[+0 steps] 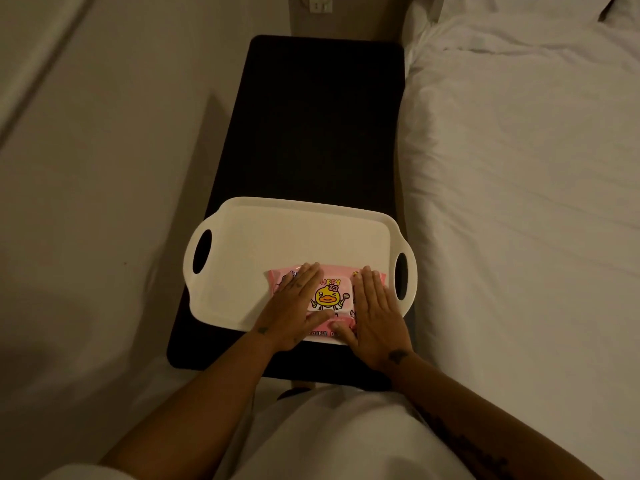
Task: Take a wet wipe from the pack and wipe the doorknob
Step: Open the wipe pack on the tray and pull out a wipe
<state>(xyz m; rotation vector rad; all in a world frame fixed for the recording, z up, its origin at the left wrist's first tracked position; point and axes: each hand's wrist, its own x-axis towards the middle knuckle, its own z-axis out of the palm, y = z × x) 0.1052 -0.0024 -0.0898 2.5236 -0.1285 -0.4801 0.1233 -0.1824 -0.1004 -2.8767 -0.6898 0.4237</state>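
Note:
A pink wet wipe pack (329, 292) with a yellow duck picture on its lid lies at the near edge of a white tray (277, 233). My left hand (294, 306) rests flat on the pack's left half, fingers together and pointing away, thumb at the near edge. Over the pack's right half lies my right hand (374, 313), also flat, with its thumb on the near edge. The lid looks closed and no wipe shows. No doorknob is in view.
The tray sits on a narrow black table (311, 116). A bed with white sheets (519, 202) runs along the right side. A pale wall (104, 168) is on the left, and a wall socket (320, 3) is at the top.

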